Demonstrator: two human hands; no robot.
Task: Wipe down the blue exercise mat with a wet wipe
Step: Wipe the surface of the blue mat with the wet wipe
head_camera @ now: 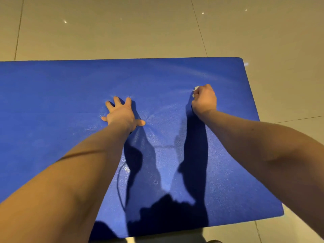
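The blue exercise mat (61, 95) lies flat on the floor and fills most of the view. My left hand (121, 114) presses flat on the mat near its middle, fingers spread. My right hand (204, 99) is curled into a fist on the mat toward the far right, gripping a small white wet wipe (196, 88). Only a bit of the wipe shows at the fingertips; the rest is hidden inside the fist. Faint paler streaks on the mat curve past the right hand.
Beige floor tiles (122, 32) surround the mat on the far side and on the right. The mat's far right corner (241, 59) and right edge are in view. Dark shadows of my arms and body fall on the near part of the mat.
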